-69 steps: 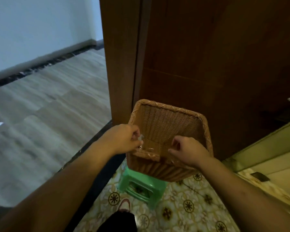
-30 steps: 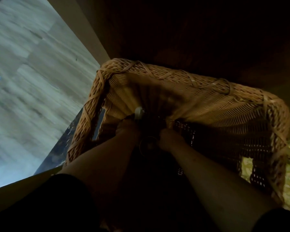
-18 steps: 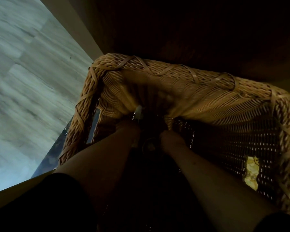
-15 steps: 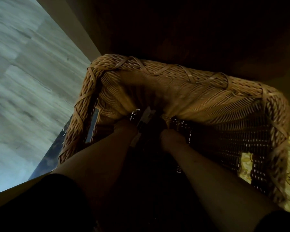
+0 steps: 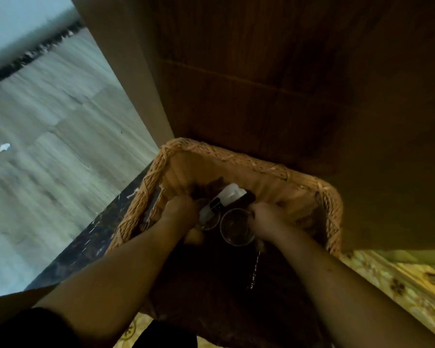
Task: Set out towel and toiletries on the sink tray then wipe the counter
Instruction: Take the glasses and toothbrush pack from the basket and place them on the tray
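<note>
A woven wicker basket (image 5: pixel 249 162) stands against a brown wooden door, and both my hands are over its opening. My left hand (image 5: pixel 180 209) is closed on a small white toiletry bottle with a dark band (image 5: pixel 226 197) and seems to hold a second clear glass (image 5: pixel 209 223) below it. My right hand (image 5: pixel 266 216) grips a clear glass cup (image 5: pixel 235 227) by its rim. The inside of the basket below my arms is dark, so what else lies there is hidden.
The wooden door (image 5: pixel 286 71) fills the upper right, with its frame (image 5: pixel 126 79) to the left. Grey wood-look floor (image 5: pixel 48 146) lies beyond a dark threshold (image 5: pixel 93 234). Patterned yellow tiles (image 5: pixel 392 280) show at the lower right.
My hands have come up from deep in the basket to near its rim, bringing the white bottle and the glass cup into view. The camera has pulled back from the basket.
</note>
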### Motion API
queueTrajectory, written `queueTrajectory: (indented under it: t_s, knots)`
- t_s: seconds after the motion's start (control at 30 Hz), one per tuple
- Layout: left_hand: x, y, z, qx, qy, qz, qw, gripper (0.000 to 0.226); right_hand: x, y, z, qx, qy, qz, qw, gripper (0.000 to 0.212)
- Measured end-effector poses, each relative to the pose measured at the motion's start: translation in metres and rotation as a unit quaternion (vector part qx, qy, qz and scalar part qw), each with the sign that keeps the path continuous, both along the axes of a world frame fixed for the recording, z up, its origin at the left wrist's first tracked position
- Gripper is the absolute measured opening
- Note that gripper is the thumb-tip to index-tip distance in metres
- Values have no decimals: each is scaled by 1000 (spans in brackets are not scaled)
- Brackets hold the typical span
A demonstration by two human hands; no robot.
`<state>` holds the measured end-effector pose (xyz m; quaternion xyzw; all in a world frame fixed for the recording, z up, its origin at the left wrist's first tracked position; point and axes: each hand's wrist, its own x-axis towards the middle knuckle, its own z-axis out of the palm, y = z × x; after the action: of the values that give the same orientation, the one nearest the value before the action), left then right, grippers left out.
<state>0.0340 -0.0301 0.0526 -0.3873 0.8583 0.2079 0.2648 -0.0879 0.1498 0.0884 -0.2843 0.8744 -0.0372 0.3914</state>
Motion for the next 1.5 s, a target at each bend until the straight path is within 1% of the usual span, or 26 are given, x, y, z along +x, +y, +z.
queueTrajectory:
  t_s: [0.07,0.13,0.17,0.27,0.37,0.5,0.67,0.73,0.83,0.93,1.07,1.2,1.27,1.33,1.43,1.5]
  knots:
    - [2,9,31,-13,0,39,999,29,-8,10,29,-38,15,-1,999,13]
    - [11,19,63,-37,23,77,996,22,-14,17,59,-73,32,17,997,17]
    - [20,25,78,-53,44,89,994,22,-15,21,73,-86,36,29,995,17]
    - [52,42,122,-111,113,112,981,33,-14,25,109,-131,42,60,989,14]
    - [89,57,161,-142,154,152,966,33,-6,22,140,-169,60,99,979,14]
    - [147,70,207,-188,174,235,938,30,25,2,178,-203,57,172,962,18]
    - [243,79,251,-218,186,336,897,20,93,-38,217,-274,62,259,924,28]
    - [289,85,262,-234,182,368,881,18,132,-57,229,-282,55,301,909,27]
    - [363,104,273,-261,168,424,851,11,202,-81,241,-294,13,361,885,21]
    - [444,131,280,-281,154,488,812,19,283,-93,247,-306,-16,429,850,15]
    - [557,175,277,-289,117,553,772,27,403,-97,246,-308,-27,508,804,16]
    - [667,226,265,-281,79,611,736,36,534,-86,240,-273,-47,578,767,24]
    - [724,256,261,-272,82,638,715,36,606,-74,236,-263,-45,617,741,25]
    - [763,276,260,-264,86,654,704,33,656,-63,235,-258,-43,636,726,28]
    - [838,321,256,-257,76,693,669,29,753,-41,230,-244,-35,683,688,30]
    - [879,347,254,-269,62,715,642,34,807,-28,230,-238,-42,710,662,31]
